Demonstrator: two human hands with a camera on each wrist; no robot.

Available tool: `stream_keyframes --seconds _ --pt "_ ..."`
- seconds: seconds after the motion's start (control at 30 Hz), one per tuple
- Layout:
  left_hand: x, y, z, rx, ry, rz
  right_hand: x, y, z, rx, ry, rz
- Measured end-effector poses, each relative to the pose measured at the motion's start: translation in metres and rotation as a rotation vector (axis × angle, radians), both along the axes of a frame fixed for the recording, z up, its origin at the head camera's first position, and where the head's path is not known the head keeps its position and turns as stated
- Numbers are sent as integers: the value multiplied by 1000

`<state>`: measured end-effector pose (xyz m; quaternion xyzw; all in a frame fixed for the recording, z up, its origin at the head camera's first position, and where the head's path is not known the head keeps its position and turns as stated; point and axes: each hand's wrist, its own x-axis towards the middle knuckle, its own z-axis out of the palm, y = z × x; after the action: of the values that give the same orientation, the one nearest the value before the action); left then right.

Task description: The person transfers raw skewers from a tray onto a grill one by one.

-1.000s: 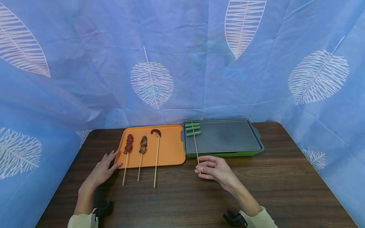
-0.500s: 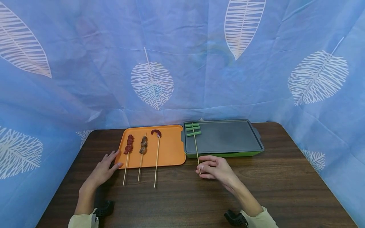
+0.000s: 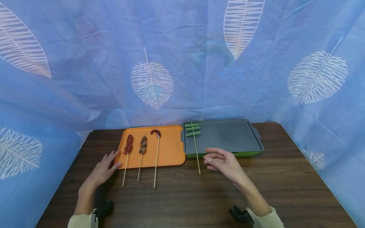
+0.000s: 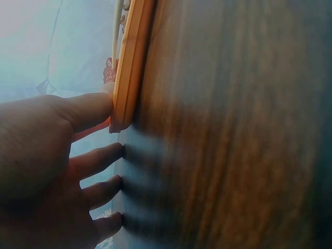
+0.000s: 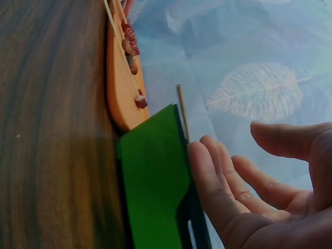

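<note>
My left hand [image 3: 99, 171] rests at the near left corner of an orange tray [image 3: 172, 147]. In the left wrist view its thumb [image 4: 91, 110] touches the tray's edge, and the other fingers spread down to the table. A skewer of green vegetable pieces [image 3: 193, 133] lies on the left end of a dark griddle plate [image 3: 228, 136], its stick jutting over the front. Just right of that stick, my right hand [image 3: 223, 163] hovers with loosely bent fingers and holds nothing. Its thumb and fingers stand apart in the right wrist view.
Across the tray lie a red meat skewer [image 3: 128, 144], a brown meat skewer [image 3: 143, 145] and a skewer with a curled dark-red piece [image 3: 155, 131]. Their sticks overhang its front. The griddle's green base [image 3: 245, 154] abuts the tray on a wooden table [image 3: 176, 202]. A blue curtain hangs behind.
My right hand has let go of the green skewer's stick and moved right and slightly up, fingers loosened. The skewer stays on the griddle. My left hand has not moved.
</note>
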<state>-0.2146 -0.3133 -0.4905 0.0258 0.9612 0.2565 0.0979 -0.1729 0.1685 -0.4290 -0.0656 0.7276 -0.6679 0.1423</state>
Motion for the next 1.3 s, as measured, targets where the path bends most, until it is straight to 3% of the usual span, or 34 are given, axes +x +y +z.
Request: stream_keyframes --seconds 0.57,0.97,1.3 --pt "2 1 1 -12 -9 -5 6 -30 18 -77 57 55" --pt "2 2 2 -15 5 -25 2 -60 16 10 141 52" --pt "5 3 -1 -19 -3 5 9 -98 18 -3 179 93"
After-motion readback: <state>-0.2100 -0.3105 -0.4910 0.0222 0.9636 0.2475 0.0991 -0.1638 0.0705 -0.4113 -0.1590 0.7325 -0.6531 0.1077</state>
